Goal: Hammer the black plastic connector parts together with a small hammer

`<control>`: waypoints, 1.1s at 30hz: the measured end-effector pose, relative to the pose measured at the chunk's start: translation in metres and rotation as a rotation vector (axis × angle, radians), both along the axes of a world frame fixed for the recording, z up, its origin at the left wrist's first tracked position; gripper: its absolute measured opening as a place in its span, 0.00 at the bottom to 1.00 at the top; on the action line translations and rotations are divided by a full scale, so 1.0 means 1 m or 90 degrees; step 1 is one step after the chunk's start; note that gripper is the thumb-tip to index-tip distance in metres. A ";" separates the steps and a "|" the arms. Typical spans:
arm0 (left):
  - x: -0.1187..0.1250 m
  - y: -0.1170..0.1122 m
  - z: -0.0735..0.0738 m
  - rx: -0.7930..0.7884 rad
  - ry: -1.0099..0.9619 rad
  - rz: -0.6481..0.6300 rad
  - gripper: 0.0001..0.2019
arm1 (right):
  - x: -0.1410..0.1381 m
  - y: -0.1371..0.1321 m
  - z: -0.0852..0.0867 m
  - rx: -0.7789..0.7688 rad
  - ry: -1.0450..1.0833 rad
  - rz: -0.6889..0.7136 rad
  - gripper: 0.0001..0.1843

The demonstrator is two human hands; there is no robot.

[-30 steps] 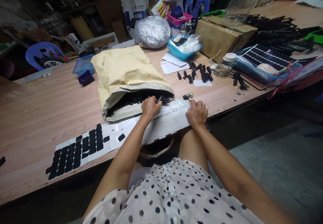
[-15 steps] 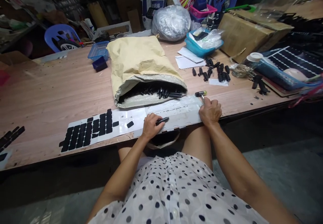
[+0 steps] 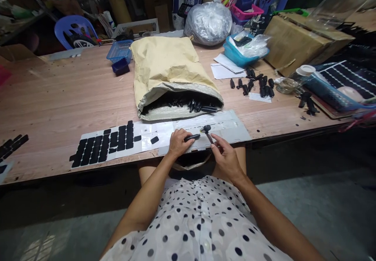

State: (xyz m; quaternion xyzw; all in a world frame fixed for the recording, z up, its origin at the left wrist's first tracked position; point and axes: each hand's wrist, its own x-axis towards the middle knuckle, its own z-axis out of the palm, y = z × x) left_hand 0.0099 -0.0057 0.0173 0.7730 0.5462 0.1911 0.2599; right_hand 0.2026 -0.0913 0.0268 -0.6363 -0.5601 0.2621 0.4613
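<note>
My left hand (image 3: 178,144) is closed on a slim black piece (image 3: 192,137), pinched so that its free end points to the right. The hand sits low over the long white sheet (image 3: 232,124) that lies along the near edge of the table (image 3: 58,96). My right hand (image 3: 225,157) grips a small hammer (image 3: 208,132) by its thin handle, with the fingers curled round it and the dark round head up and forward. The head is just beside the tip of the black piece, but I cannot tell whether the two touch. Both hands are close together, right in front of my lap.

Behind them the paper sack (image 3: 167,65) lies on its side with its mouth toward me – a heap of black parts (image 3: 190,105) shows in the opening. To my left is a sheet of black pads (image 3: 102,148). Further right, loose black bits (image 3: 255,84) are scattered near a blue tray (image 3: 235,59) and a cardboard box (image 3: 293,41)
</note>
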 end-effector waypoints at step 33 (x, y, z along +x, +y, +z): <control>-0.003 0.006 -0.009 -0.012 -0.001 0.012 0.15 | 0.093 0.092 -0.002 -0.196 -0.425 -0.330 0.24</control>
